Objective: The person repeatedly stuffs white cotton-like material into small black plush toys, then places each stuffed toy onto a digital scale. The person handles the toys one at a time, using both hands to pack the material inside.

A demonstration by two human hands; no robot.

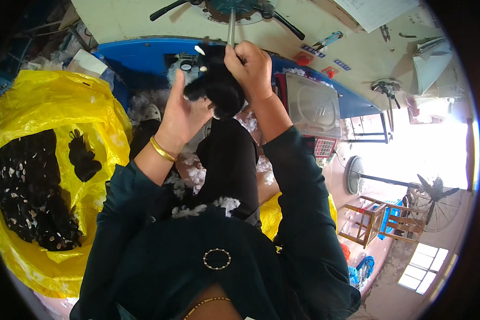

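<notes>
A black plush toy (221,88) with small white patches hangs between my hands, just below a thin metal tube (232,26) that sticks out from the machine. My right hand (250,69) is closed around the toy's upper edge, by the end of the tube. From the left, my left hand (178,114) holds the toy's lower side, thumb pointing up and fingertips partly behind the black plush. Whether the tube end is inside the toy is hidden by my right hand.
At left stands a yellow sack (53,98) holding black plush pieces (29,186) and a single small one (84,157). Right of my right arm is a scale with a clear cover (310,106). White fluff (197,178) lies about my legs. Dark handles (282,24) jut from the machine.
</notes>
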